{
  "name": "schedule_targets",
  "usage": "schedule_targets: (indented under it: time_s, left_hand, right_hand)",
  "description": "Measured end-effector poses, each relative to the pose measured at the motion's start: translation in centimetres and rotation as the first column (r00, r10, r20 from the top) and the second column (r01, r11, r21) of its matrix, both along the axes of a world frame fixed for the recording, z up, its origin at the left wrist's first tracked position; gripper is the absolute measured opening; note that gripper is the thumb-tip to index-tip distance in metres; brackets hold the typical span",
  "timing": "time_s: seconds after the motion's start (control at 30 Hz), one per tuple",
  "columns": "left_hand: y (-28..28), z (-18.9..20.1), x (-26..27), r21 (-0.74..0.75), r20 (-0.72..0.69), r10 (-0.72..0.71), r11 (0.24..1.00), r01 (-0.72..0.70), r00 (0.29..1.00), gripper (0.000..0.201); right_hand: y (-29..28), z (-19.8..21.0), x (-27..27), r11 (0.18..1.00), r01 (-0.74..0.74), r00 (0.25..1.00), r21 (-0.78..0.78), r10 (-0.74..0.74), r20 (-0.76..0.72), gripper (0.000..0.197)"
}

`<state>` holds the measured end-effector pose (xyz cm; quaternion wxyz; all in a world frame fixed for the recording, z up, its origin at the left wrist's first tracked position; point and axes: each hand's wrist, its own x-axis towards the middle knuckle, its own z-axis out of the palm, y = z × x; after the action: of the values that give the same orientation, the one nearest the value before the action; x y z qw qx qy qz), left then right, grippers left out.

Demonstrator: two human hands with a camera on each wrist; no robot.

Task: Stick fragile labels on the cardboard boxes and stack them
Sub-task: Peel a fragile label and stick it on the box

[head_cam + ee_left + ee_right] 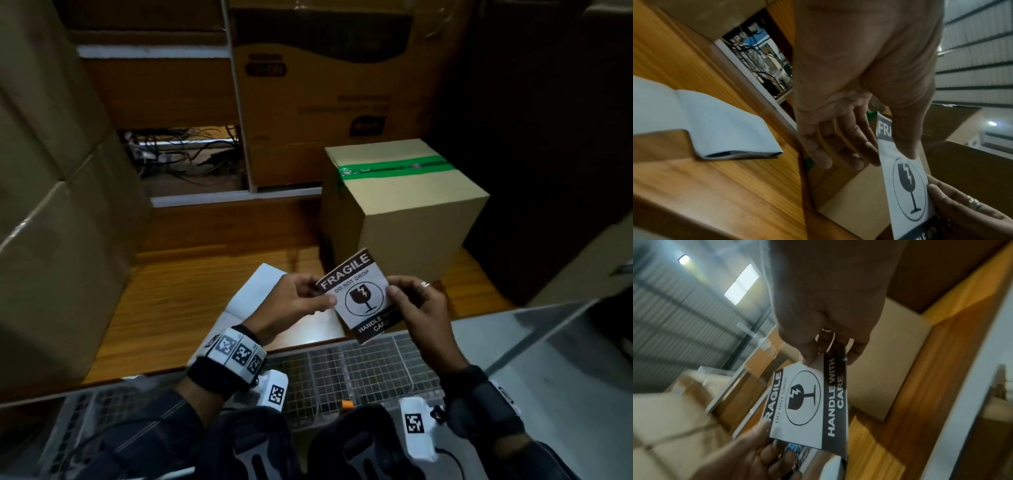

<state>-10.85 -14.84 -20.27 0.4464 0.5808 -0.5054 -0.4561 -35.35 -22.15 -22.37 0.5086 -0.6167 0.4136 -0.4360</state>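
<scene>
One label (356, 297) — a flat paper rectangle, white centre with dark bands at both ends, printed FRAGILE, DO NOT DROP, a broken-glass symbol in a circle, HANDLE WITH CARE — held in the air above the near edge of the desk (191, 284), tilted, print up. Pinched at its left edge between thumb and fingers of the left hand (294, 303); pinched at its right edge by the right hand (419, 308), thumb on the printed face, fingers curled behind, a ring on one finger. Two hands, one label.

One small box (400, 205) standing on the desk just beyond the label, toward the far right corner — plain brown cardboard, roughly cubic, sharp-edged, its top seam closed with a single strip of green tape (394, 168). No label on its visible faces.

One booklet (260, 291) lying flat near the front edge, under the left hand — pale pages, brown cover showing in the left wrist view.

Desk of glossy wood grain. Large cardboard cartons (51, 192) stacked at the left edge, one printed carton (329, 89) along the back. A tangle of dark cables (185, 150) in an opening at the back left.
</scene>
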Motion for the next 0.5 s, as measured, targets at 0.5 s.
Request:
schedule_targets:
  time_s: [0.5]
  left_hand:
    - [-9.0, 8.2, -13.6, -0.637, 0.497, 0.4, 0.771, 0.01, 0.77, 0.017]
  right_hand:
    - [-11.0, 2.2, -10.6, 0.97, 0.023, 0.949, 0.243, -0.097, 0.299, 0.021]
